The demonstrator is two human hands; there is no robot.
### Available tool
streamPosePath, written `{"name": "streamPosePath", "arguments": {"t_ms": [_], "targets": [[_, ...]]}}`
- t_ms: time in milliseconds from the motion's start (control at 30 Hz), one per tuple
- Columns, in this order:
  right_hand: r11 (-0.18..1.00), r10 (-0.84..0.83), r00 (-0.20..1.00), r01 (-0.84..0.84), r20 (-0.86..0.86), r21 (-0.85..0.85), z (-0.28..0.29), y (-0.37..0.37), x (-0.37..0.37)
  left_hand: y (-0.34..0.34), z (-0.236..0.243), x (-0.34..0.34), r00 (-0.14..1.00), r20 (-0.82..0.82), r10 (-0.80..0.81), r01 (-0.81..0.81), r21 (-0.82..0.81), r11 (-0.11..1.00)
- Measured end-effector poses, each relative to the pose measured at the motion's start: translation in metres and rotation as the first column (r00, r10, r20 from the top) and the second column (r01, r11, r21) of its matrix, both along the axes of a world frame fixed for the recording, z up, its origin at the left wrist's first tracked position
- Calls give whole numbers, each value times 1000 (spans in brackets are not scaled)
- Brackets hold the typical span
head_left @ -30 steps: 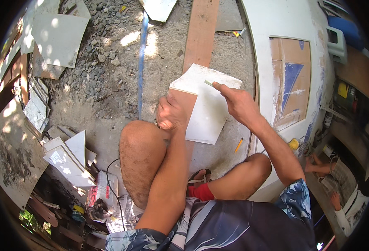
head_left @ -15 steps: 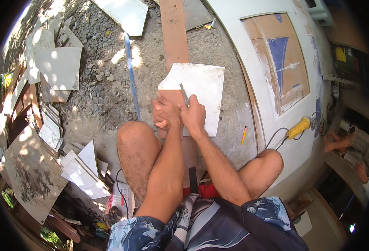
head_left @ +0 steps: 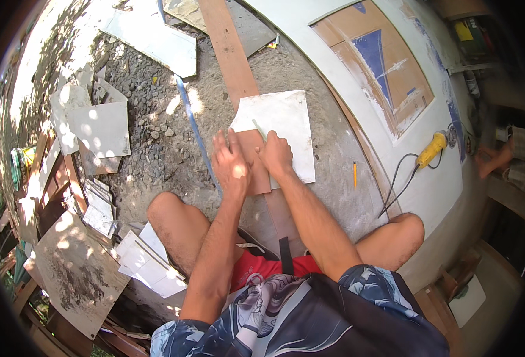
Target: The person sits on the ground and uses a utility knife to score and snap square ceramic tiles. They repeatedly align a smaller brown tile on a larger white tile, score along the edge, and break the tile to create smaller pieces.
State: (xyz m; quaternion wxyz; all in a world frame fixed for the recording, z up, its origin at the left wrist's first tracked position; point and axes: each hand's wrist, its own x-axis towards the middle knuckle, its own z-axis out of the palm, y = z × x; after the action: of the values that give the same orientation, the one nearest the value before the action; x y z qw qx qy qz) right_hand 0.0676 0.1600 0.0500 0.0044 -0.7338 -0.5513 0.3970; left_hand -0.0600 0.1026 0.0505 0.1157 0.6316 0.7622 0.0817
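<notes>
A white tile-like sheet [head_left: 295, 134] with a slanted corner lies on a long brown plank [head_left: 226, 50]. On its left part rests a smaller brown rectangular board [head_left: 253, 149]. My left hand [head_left: 231, 163] lies flat on that board's left side, fingers stretched forward and holding nothing. My right hand [head_left: 276, 156] is closed around a thin grey strip-shaped tool [head_left: 258, 128], whose tip points forward along the board's right edge. The fist hides the tool's lower part, so its exact kind cannot be made out.
To the right, an orange pencil [head_left: 354, 175] lies on the concrete. A yellow corded power tool [head_left: 432, 150] rests on a white door-like panel [head_left: 417, 184]. Broken sheets [head_left: 102, 125] and stacked offcuts [head_left: 149, 262] lie left. Another person's leg [head_left: 500, 157] shows far right.
My left hand has opened from a curled grip beside my right hand and now lies flat on the brown board. My right hand keeps its hold on the tool. The view has shifted.
</notes>
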Motion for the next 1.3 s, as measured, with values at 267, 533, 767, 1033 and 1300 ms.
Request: {"name": "streamPosePath", "arguments": {"t_ms": [267,533,767,1033,1300], "targets": [[998,-69,998,69,-15,6,6,-8,-9,-7,12,-4,892,74,-447,453,-174,874],[959,-263,955,274,-137,69,-2,-16,5,-5,-9,11,867,-113,-485,447,-252,858],[870,-200,897,347,-393,350,0,-154,35,-3,-11,6,875,-76,-477,429,-334,840],[860,-392,822,487,-414,154,5,-190,5,10,11,14,851,-58,-522,444,-450,775],[899,-398,802,439,-445,-14,-1,-199,23,10,10,14,803,-137,-581,472,-449,759]]}}
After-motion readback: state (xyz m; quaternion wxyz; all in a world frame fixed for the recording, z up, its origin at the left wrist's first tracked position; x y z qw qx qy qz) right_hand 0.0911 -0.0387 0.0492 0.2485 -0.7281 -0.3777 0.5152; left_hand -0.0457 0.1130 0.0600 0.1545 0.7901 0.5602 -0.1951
